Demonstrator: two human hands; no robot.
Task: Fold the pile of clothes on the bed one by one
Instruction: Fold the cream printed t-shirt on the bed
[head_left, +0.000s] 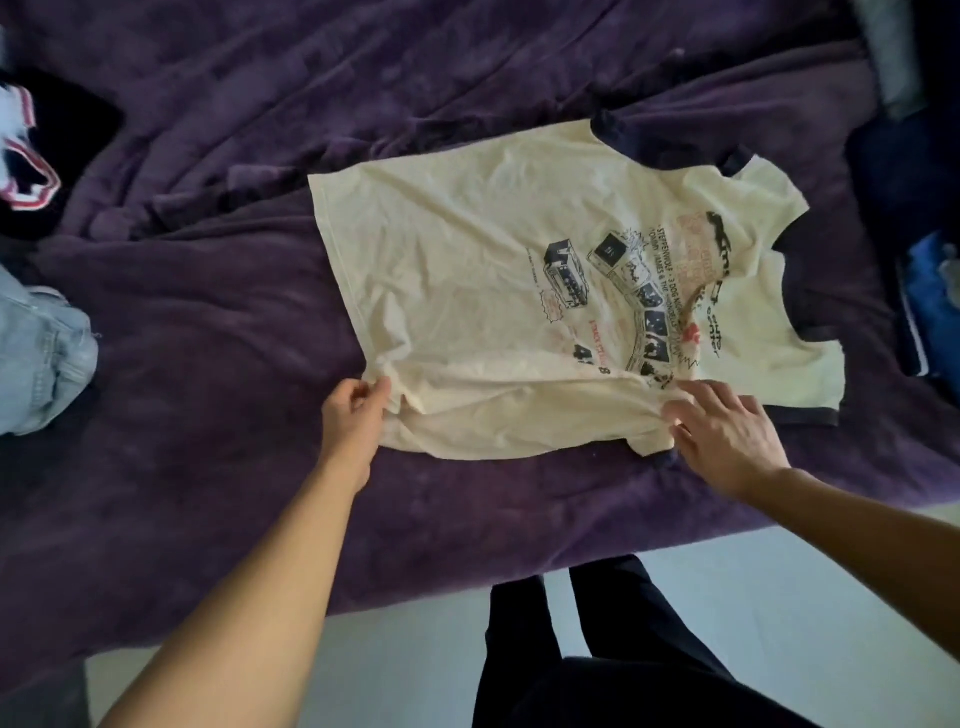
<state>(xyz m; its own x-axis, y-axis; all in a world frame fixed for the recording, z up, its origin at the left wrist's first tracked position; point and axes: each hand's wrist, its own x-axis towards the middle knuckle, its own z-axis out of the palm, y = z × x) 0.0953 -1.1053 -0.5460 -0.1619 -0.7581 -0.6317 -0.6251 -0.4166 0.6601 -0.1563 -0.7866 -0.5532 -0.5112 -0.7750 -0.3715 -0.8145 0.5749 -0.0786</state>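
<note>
A cream ringer T-shirt (467, 291) with navy trim lies print-up on the purple blanket (208, 312), centre-right of the frame. The left hand (353, 415) pinches its lower-left hem corner, and the right hand (727, 431) grips bunched cloth by the near sleeve. Pale jeans (47, 358) sit at the left edge and blue clothes (930, 291) at the right.

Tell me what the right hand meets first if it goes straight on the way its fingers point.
The cream T-shirt: the right hand points up and left, fingertips already in its bunched cloth. Further on, it seems, lies only the shirt's printed front.
</note>
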